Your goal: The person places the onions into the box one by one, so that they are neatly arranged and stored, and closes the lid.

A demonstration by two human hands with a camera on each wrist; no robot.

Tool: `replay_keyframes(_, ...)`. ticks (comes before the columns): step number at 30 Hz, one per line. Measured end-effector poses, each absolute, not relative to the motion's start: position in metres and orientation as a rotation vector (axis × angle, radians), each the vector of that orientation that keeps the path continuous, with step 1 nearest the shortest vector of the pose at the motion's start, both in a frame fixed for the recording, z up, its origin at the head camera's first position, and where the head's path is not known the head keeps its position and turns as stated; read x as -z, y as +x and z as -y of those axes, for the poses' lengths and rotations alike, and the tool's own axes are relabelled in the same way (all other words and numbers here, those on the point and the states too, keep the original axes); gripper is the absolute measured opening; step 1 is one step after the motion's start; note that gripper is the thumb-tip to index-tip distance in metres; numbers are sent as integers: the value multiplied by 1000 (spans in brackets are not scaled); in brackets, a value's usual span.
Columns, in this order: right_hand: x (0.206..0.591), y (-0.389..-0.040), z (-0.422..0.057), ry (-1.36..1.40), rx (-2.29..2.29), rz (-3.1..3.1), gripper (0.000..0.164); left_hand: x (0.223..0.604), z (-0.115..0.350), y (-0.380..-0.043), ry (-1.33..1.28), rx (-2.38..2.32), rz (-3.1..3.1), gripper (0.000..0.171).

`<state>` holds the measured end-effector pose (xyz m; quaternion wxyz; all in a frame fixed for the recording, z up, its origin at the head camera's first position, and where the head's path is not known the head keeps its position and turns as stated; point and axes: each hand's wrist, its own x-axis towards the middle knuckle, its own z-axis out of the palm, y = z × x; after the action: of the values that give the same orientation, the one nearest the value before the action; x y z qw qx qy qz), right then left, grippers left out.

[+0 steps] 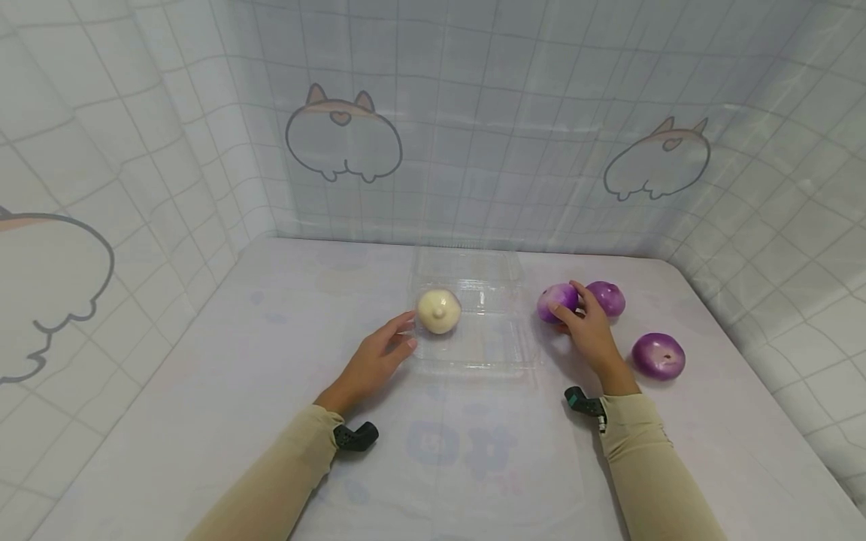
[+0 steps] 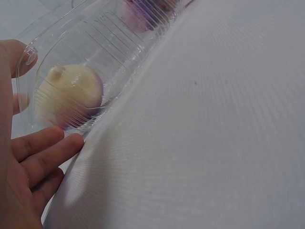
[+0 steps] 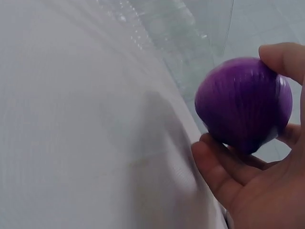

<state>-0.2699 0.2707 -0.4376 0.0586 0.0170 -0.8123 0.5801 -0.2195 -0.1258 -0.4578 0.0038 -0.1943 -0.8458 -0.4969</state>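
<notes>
My right hand (image 1: 587, 330) holds a purple onion (image 1: 556, 302) between thumb and fingers, just right of a clear plastic container (image 1: 483, 353). In the right wrist view the onion (image 3: 243, 102) shows its dark, pointed end near the fingers. A second onion (image 1: 440, 312), its pale stubbed end toward me, sits in the container's left part. At the container's left edge is my left hand (image 1: 375, 361), its fingers spread and loosely extended. In the left wrist view, the left hand's fingertips (image 2: 74, 140) lie against or very near the clear wall beside the pale onion (image 2: 71, 95).
Two more purple onions lie on the right: one (image 1: 607, 299) behind the right hand, the other (image 1: 658, 356) beside the right wrist. The container's lid part (image 1: 467, 264) lies toward the back wall. A pale cloth covers the table (image 1: 271, 323), with tiled-pattern sheets around it.
</notes>
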Motion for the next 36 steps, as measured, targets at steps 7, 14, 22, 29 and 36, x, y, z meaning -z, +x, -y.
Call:
replay_keyframes(7, 427, -268, -269, 63, -1798, 2407, 79, 457, 125, -220, -583, 1561, 2664, 53)
replay_keyframes(14, 418, -267, -265, 87, -1883, 2307, 77, 457, 126, -220, -591, 1565, 2658, 54)
replay_keyframes(22, 409, -264, -260, 58, -2076, 2153, 73, 458, 126, -219, -595, 1555, 2659, 55)
replay_keyframes(29, 402, -262, -257, 59, -2207, 2050, 73, 457, 126, -219, -594, 1559, 2659, 56)
replay_keyframes(36, 399, -261, -256, 92, -2215, 2051, 76, 459, 126, -220, -594, 1546, 2666, 55)
